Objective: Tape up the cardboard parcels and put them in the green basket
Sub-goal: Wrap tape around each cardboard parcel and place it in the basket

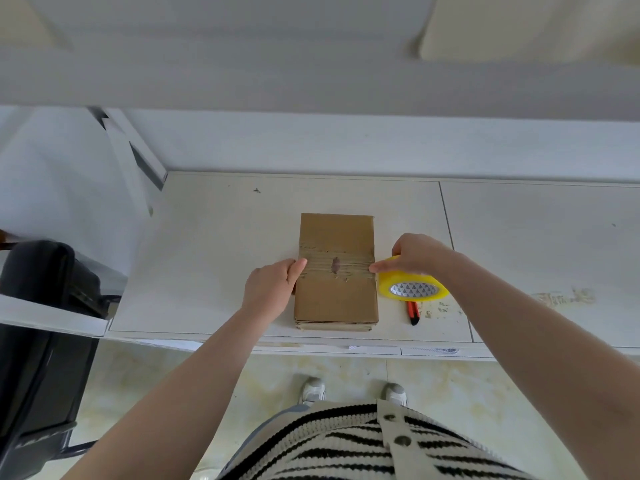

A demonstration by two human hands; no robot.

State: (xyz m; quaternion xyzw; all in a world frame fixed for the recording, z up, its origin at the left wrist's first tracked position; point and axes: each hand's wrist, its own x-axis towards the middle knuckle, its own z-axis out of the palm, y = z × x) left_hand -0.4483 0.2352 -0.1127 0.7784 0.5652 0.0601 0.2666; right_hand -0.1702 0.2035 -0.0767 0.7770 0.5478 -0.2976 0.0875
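Note:
A flat brown cardboard parcel (336,292) lies on the white table (214,258), with bands of clear tape across its middle. My left hand (272,289) presses against the parcel's left edge, thumb lying on the taped band. My right hand (415,254) grips a yellowish roll of clear tape (414,285) at the parcel's right edge. The green basket is out of view.
An orange and black utility knife (412,312) lies on the table just below the tape roll. A black office chair (38,323) stands at the left. A white wall and shelf rise behind the table. My feet show on the tiled floor below.

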